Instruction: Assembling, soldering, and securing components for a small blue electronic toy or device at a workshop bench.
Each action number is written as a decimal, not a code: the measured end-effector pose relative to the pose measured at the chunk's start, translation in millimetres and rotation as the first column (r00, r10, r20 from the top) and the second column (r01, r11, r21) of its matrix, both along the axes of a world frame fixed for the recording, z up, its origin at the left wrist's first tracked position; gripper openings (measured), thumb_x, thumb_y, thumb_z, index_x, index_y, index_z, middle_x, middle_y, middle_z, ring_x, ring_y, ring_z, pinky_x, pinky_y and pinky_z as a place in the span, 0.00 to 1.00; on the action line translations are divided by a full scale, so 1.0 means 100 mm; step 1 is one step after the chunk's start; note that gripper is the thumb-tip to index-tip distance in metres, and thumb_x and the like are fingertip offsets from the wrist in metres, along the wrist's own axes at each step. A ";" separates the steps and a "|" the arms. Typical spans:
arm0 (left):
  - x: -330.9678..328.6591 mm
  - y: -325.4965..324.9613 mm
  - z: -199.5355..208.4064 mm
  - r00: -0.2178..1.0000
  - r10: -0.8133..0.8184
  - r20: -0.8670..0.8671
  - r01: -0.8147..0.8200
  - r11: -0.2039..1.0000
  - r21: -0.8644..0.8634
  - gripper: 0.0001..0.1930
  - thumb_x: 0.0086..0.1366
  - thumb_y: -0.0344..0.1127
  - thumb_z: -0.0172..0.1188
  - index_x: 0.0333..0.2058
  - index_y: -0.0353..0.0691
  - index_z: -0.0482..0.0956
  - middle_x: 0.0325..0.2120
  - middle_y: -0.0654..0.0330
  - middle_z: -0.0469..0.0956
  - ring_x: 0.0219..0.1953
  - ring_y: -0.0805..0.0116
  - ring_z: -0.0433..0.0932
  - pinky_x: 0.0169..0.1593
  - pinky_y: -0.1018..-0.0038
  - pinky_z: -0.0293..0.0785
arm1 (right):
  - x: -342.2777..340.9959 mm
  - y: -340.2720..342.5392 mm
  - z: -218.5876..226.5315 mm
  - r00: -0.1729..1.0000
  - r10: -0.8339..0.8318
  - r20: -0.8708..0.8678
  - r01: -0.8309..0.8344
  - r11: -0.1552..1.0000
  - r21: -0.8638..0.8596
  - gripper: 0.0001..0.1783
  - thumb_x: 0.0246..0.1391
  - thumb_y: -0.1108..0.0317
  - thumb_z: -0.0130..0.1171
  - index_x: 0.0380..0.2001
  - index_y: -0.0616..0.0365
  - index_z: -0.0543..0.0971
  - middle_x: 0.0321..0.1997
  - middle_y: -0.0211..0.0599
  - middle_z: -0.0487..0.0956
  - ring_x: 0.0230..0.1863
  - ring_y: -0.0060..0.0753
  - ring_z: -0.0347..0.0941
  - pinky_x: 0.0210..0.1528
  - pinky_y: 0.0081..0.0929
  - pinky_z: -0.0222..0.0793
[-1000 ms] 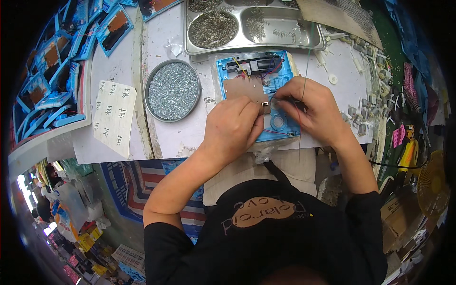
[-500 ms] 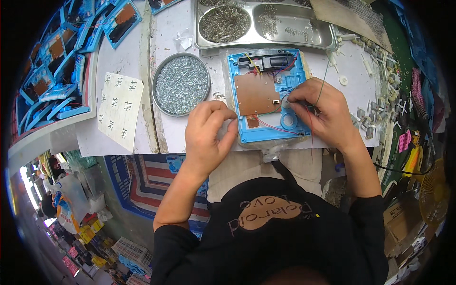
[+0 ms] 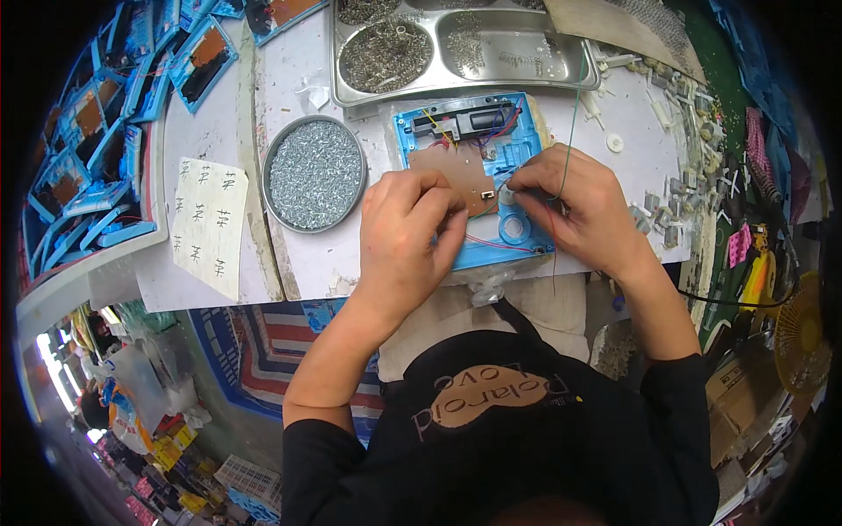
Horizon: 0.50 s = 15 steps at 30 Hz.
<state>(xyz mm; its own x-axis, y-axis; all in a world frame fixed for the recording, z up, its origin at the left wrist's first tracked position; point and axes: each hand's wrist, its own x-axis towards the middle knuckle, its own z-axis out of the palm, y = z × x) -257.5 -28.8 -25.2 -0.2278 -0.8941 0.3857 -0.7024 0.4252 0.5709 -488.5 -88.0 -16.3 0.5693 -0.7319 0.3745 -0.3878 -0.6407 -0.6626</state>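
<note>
In front of me on the table lies an open blue plastic case [image 3: 529, 131] with a brown circuit board [image 3: 449, 171], thin wires and a black part inside. My left hand [image 3: 412, 223] is over the case's lower left, thumb and fingers pinched together; what they hold, if anything, is hidden. At the case's right side my right hand [image 3: 574, 206] is closed, with a thin green wire [image 3: 574, 114] rising from it and a red wire [image 3: 553, 263] hanging below. Its fingertips are beside a small whitish round part [image 3: 506, 196], above a blue ring [image 3: 514, 230].
Left of the case stands a round dish [image 3: 314, 174] full of small metal screws. Behind is a metal tray [image 3: 526, 85] holding springs. A marked paper sheet [image 3: 210, 228] lies left. Blue cases [image 3: 92, 193] are heaped far left; small motors and white parts [image 3: 671, 215] lie right.
My left hand has moved right, from the case's left edge to over the circuit board's lower part. My right hand stays by the round part. The whole view has shifted slightly.
</note>
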 end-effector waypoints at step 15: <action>0.08 -0.16 0.03 0.995 -0.075 0.071 0.075 0.997 0.011 0.12 0.50 0.31 0.71 0.34 0.41 0.80 0.42 0.59 0.77 0.47 0.55 0.75 0.49 0.61 0.69 | -0.09 -0.04 0.02 0.998 0.047 0.035 -0.049 0.996 0.076 0.11 0.47 0.79 0.68 0.36 0.59 0.81 0.33 0.39 0.80 0.35 0.42 0.77 0.37 0.33 0.73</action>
